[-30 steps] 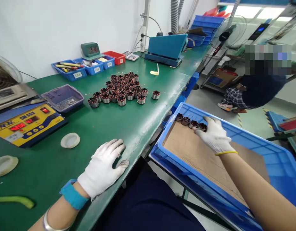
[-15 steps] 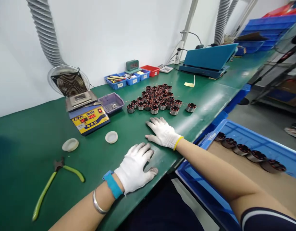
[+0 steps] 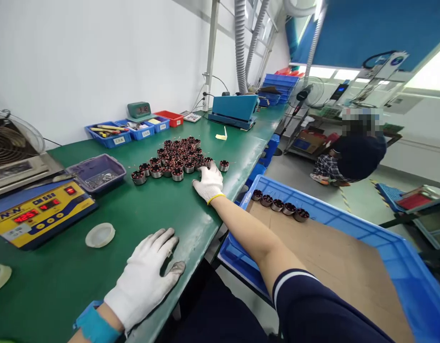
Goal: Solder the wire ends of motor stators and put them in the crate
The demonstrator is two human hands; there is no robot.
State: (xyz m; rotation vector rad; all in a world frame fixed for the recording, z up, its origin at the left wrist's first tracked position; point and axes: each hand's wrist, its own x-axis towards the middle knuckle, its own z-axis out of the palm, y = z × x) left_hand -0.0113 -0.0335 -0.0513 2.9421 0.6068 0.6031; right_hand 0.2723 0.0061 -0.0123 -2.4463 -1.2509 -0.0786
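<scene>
Right hand (image 3: 209, 182) at coils (image 3: 177, 159), fingers curled, grip unclear; left hand (image 3: 143, 281) flat, open. Lift edge coils first.

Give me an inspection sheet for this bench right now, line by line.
Surface: green bench.
Job's things: wound coils heaped on bench; five coils in a row on cardboard in blue crate.
Clutter: soldering station, purple tray, white lid, parts bins.
Grippers: right hand at the heap's near edge; left hand flat on bench, empty.
Cables: wires by wall pole.
Surroundings: seated person, fan.
</scene>
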